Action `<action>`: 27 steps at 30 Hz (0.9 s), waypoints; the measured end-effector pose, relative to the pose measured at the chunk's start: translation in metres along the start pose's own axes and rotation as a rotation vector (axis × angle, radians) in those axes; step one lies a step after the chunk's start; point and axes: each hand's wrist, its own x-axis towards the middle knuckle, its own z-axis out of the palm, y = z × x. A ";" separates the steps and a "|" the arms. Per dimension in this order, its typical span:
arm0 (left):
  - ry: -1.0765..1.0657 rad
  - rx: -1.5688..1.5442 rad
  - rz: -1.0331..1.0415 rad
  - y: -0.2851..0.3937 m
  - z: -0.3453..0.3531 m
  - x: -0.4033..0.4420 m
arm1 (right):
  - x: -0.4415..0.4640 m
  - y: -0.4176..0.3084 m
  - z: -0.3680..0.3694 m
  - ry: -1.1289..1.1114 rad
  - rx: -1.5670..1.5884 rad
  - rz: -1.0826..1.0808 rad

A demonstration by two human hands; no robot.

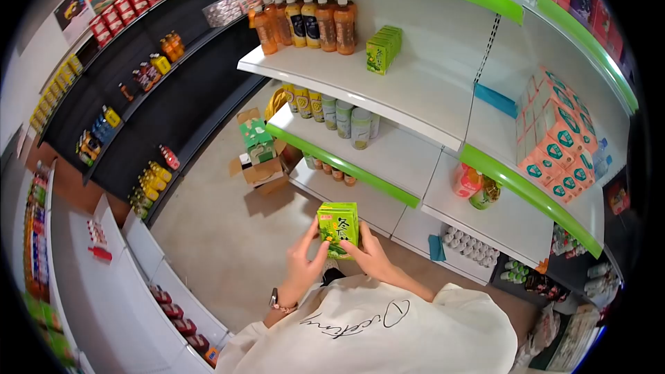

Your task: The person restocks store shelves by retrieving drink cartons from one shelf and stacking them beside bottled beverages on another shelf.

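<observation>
A small stack of green drink cartons (pixel 339 225) with dark lettering on the front is held upright before my body. My left hand (pixel 305 257) grips its left side, thumb across the front; a dark watch and a bracelet circle that wrist. On the opposite side my right hand (pixel 370 253) closes round the cartons, its thumb on the lower front. The fingers behind are hidden. Matching green cartons (pixel 384 50) stand in a row on the white upper shelf (pixel 429 90), right of several orange and dark-labelled bottles (pixel 305 24).
Below sits a shelf of cans (pixel 332 114) with a green edge strip (pixel 346 166). Pink-and-white cartons (pixel 557 131) are stacked at right. Open cardboard boxes (pixel 260 159) rest on the floor. Dark shelves (pixel 187 69) with bottles line the left, and white shelving (pixel 118 305) stands nearer.
</observation>
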 end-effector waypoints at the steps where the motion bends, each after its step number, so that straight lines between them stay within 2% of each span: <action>1: -0.014 -0.010 0.014 -0.008 -0.009 0.012 | 0.014 -0.008 0.008 0.005 0.005 -0.060; 3: -0.029 0.010 0.041 -0.021 -0.024 0.034 | 0.038 -0.004 0.023 0.040 0.001 -0.077; 5: -0.040 0.008 0.067 -0.030 -0.034 0.047 | 0.054 0.012 0.040 0.130 0.062 -0.249; 9: -0.086 -0.081 -0.005 -0.059 -0.039 0.051 | 0.071 0.022 0.056 0.163 -0.010 -0.299; 11: -0.009 -0.173 -0.039 -0.074 -0.034 0.059 | 0.081 0.018 0.056 0.206 0.013 -0.248; 14: -0.063 -0.295 -0.085 -0.084 -0.033 0.075 | 0.093 0.007 0.040 0.273 -0.394 -0.395; 15: -0.079 -0.314 -0.088 -0.088 -0.032 0.084 | 0.098 0.006 0.035 0.287 -0.411 -0.382; 17: -0.176 -0.238 -0.013 -0.096 -0.034 0.103 | 0.112 0.010 0.031 0.352 -0.478 -0.490; 21: -0.229 -0.223 -0.006 -0.113 -0.029 0.142 | 0.139 0.015 0.025 0.396 -0.469 -0.406; 23: -0.195 -0.233 0.038 -0.116 -0.022 0.169 | 0.158 0.009 0.012 0.391 -0.638 -0.334; 27: -0.198 -0.243 0.114 -0.096 -0.014 0.229 | 0.204 -0.016 -0.013 0.466 -0.597 -0.423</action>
